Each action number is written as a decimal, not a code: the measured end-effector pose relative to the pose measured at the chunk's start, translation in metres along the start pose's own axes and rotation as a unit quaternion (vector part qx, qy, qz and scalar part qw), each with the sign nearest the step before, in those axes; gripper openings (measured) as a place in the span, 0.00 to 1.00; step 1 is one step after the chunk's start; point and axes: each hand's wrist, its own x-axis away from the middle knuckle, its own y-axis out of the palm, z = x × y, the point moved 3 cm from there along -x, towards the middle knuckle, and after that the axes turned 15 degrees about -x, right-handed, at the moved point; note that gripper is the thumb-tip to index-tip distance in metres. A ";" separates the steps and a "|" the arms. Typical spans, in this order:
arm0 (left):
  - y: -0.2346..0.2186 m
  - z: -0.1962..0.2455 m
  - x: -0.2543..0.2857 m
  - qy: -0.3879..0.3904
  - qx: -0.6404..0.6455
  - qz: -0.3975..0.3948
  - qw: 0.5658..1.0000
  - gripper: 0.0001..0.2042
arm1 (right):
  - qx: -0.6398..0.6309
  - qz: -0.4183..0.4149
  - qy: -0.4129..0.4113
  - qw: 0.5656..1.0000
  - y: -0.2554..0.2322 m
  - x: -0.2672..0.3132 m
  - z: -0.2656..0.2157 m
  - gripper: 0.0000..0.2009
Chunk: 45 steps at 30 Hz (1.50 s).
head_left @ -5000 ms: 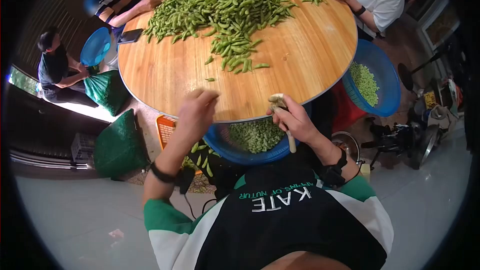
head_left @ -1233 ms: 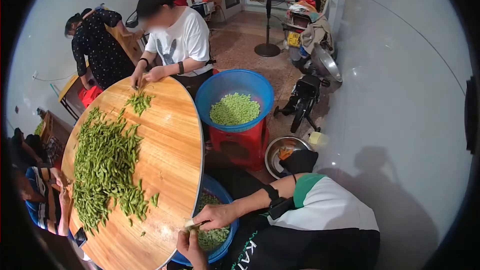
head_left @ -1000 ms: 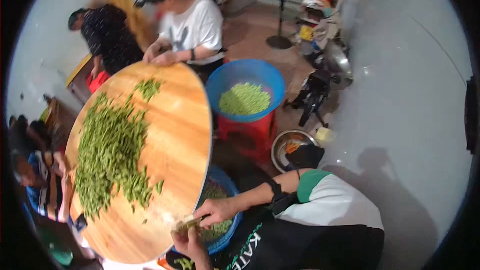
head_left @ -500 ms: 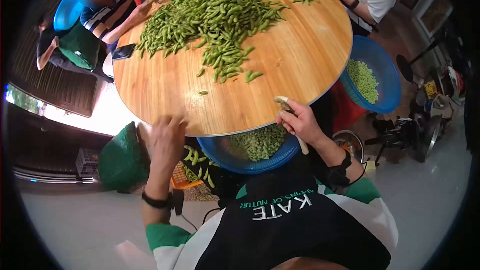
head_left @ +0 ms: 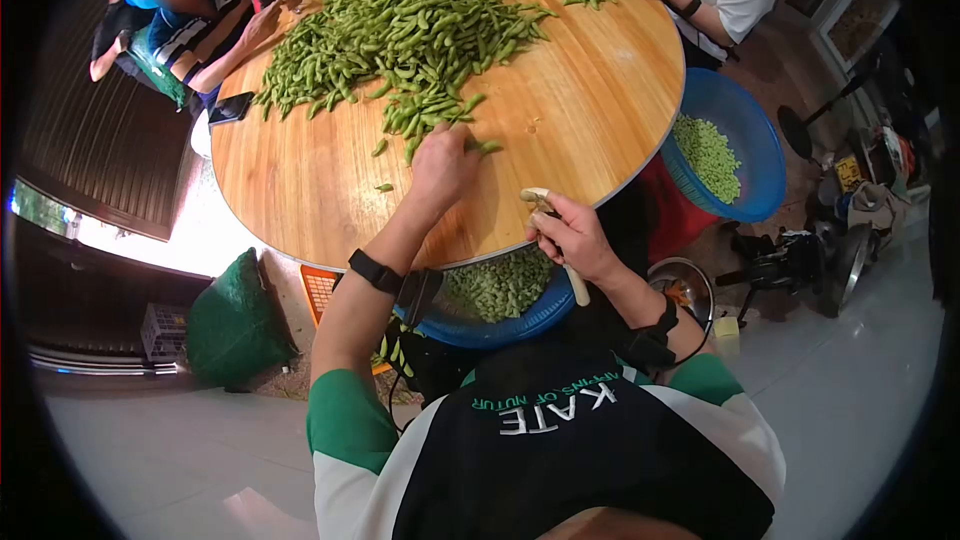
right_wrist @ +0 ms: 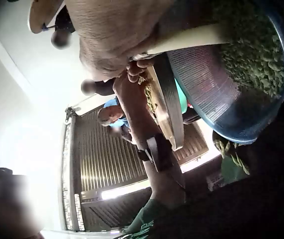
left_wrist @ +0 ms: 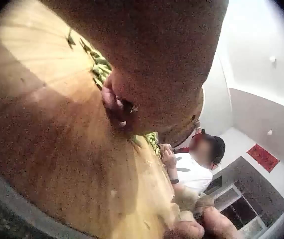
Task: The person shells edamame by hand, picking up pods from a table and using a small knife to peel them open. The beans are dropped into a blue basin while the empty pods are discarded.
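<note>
My left hand [head_left: 445, 168] is over the round wooden table [head_left: 330, 185], at the near edge of a heap of green pods [head_left: 420, 25]. Its fingers bend down beside a pod [head_left: 488, 146]; whether they pinch it is hidden. In the left wrist view the fingers [left_wrist: 113, 102] lie low against the wood, beside pods. At the table's near edge my right hand [head_left: 582, 242] grips a tool with a pale handle [head_left: 578, 286]. A pale covering [head_left: 535, 195] is on a fingertip of that hand. In the right wrist view the handle [right_wrist: 186, 41] sticks out from the palm.
A blue basket of shelled beans [head_left: 505, 285] is below the table's near edge, with an orange basket [head_left: 320, 290] left of it. Another blue basin [head_left: 760, 155] stands right. Two people sit across the table; a phone [head_left: 231, 108] lies at its left edge. Green sack [head_left: 235, 325] on the floor.
My left hand has moved from the table's near-left edge forward and right to the pods. My right hand still grips the tool. The head view had turned right about a second ago and is back over the table.
</note>
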 end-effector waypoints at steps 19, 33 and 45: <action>-0.033 0.062 0.079 -0.212 0.515 -0.112 0.823 0.04 | -0.091 -0.057 -0.019 0.994 0.026 0.016 0.003 0.17; -0.030 0.058 0.095 -0.253 0.614 -0.106 0.740 0.03 | -0.076 -0.139 0.023 0.987 0.026 0.018 0.001 0.23; -0.010 0.044 0.103 -0.210 0.788 -0.293 0.499 0.05 | -0.188 -0.161 0.161 0.955 0.016 0.014 -0.001 0.12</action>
